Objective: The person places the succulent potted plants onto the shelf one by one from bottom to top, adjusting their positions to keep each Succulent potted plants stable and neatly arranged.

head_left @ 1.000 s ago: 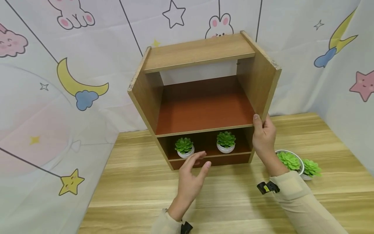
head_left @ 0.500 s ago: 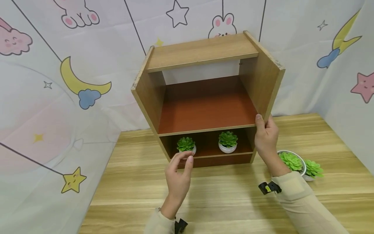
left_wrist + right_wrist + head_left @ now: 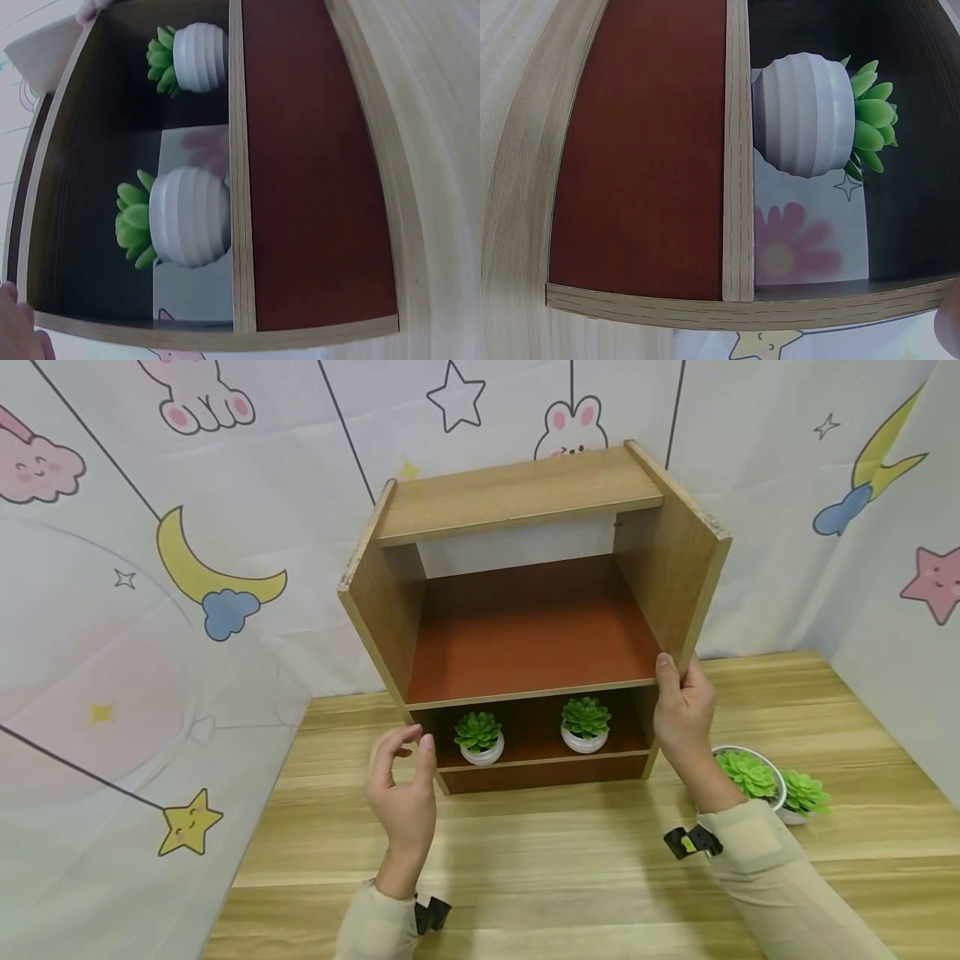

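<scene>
A two-tier wooden shelf unit (image 3: 532,631) with reddish-brown boards stands on the table, tipped in the head view. My right hand (image 3: 684,710) grips its right side panel, thumb on the front edge and fingers round the outside. Beside the left panel's lower front edge is my left hand (image 3: 403,802), fingers loosely bent and thumb apart, holding nothing. In the lower compartment sit two potted succulents in white ribbed pots, a left succulent (image 3: 480,739) and a right succulent (image 3: 585,725). The left wrist view shows fingertips (image 3: 19,330) near the panel's corner.
Two more green succulents, a nearer one (image 3: 746,774) in a white round pot and another succulent (image 3: 802,792) next to it, stand right of the shelf unit by the right forearm. A cartoon-printed cloth (image 3: 315,468) hangs behind the wood-grain table (image 3: 540,877).
My left hand has moved left, from in front of the lower compartment, past the left succulent, to the left panel's edge. My right hand keeps its grip on the right panel.
</scene>
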`<state>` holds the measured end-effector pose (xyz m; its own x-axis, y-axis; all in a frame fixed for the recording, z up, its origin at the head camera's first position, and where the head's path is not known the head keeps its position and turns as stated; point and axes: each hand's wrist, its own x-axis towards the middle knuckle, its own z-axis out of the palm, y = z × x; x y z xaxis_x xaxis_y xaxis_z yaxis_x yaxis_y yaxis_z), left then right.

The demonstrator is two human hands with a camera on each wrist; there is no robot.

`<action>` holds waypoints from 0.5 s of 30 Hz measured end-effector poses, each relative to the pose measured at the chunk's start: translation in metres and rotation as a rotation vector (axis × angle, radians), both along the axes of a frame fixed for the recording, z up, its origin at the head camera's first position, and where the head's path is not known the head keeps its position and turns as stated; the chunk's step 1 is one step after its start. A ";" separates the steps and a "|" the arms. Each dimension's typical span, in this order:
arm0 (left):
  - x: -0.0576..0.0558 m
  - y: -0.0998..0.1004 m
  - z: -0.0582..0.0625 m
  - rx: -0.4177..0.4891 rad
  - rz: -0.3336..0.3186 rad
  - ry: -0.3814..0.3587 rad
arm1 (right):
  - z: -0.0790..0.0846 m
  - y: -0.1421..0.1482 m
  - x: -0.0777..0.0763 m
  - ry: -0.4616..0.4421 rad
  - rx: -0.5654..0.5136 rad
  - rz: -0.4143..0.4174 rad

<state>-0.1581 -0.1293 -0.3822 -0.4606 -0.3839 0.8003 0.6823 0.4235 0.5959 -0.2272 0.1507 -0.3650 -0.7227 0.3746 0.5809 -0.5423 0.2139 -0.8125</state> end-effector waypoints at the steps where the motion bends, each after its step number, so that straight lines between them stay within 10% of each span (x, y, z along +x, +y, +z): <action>1: -0.001 -0.001 0.000 0.008 0.020 0.004 | 0.000 0.000 0.000 0.001 -0.001 0.000; 15: -0.017 -0.020 0.000 0.069 0.050 -0.093 | 0.000 -0.001 0.000 0.011 -0.001 0.002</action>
